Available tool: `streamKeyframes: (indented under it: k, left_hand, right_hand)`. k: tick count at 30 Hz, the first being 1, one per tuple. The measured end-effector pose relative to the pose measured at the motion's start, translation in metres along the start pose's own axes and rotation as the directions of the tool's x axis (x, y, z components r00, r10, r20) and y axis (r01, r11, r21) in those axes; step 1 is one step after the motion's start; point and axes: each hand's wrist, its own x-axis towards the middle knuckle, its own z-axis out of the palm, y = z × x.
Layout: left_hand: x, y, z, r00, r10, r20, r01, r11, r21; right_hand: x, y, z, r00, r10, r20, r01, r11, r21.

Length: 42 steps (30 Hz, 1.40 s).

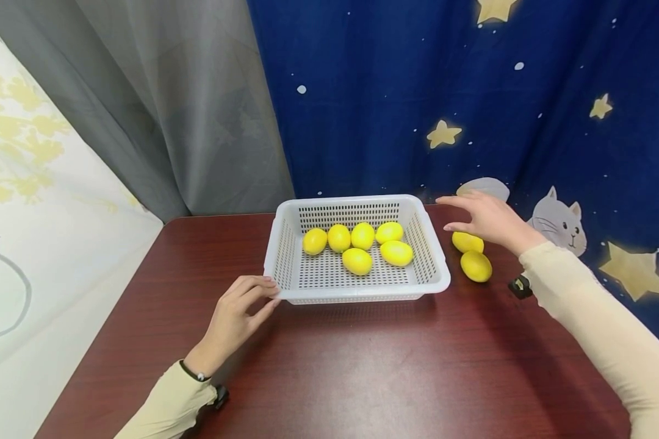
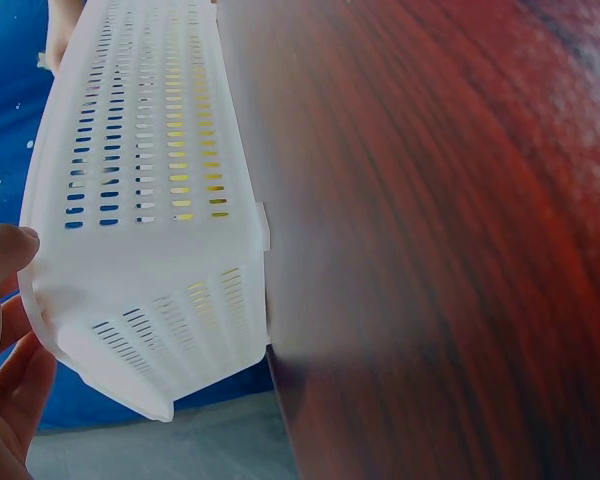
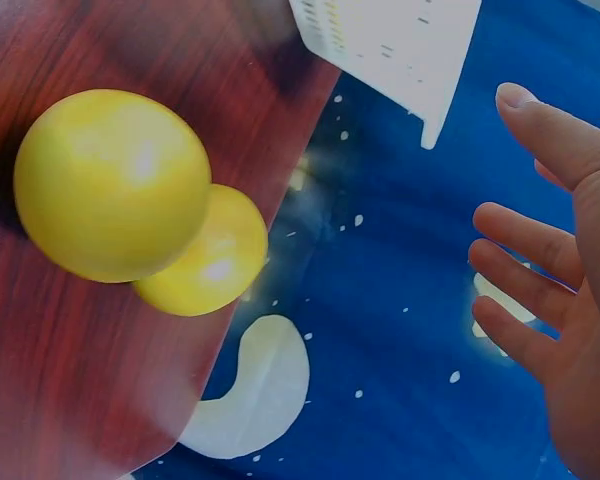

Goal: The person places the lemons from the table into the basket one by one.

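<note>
A white perforated plastic basket (image 1: 357, 294) stands on the table with several yellow lemons (image 1: 357, 261) inside. My left hand (image 1: 236, 314) holds its near left corner; in the left wrist view the thumb (image 2: 10, 245) is at the rim, with the other fingers further round the corner. My right hand (image 1: 489, 219) hovers beyond the basket's right side, fingers spread and nothing in them. Two more lemons lie on the table right of the basket: a nearer one (image 1: 476, 266) and one behind it (image 1: 468, 242), partly covered by my right hand.
The dark red wooden table (image 1: 351, 372) ends at a back edge just behind the basket. A blue star-patterned curtain (image 1: 362, 122) and a grey curtain (image 1: 214, 122) hang behind it. White patterned fabric (image 1: 44, 213) hangs along the left side.
</note>
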Motion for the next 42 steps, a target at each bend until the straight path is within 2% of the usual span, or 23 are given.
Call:
streamKeyframes:
  k: [7,19,24,30,42]
  left_hand:
    - [0.000,0.000,0.000,1.000,0.000,0.003,0.000,1.000,0.003]
    - [0.000,0.000,0.001,1.000,-0.001,-0.002,0.001,1.000,-0.002]
    - [0.001,0.000,0.000,1.000,-0.005,0.005,0.005,1.000,-0.001]
    - [0.000,0.000,0.000,1.000,-0.014,0.011,0.014,1.000,0.009]
    - [0.001,0.002,0.000,1.000,-0.010,0.007,0.010,1.000,0.006]
  right_hand:
    - [-0.004,0.010,0.007,0.998,0.054,0.032,-0.055,0.998,0.024]
    - [-0.010,0.031,0.021,0.997,0.063,0.039,-0.064,0.998,0.013]
    - [-0.016,0.040,0.028,0.992,0.103,0.067,-0.105,0.994,0.023]
    - [-0.021,0.047,0.037,0.991,0.113,0.072,-0.116,0.993,0.031]
    - [-0.023,0.059,0.056,0.980,0.164,0.113,-0.168,0.985,0.027]
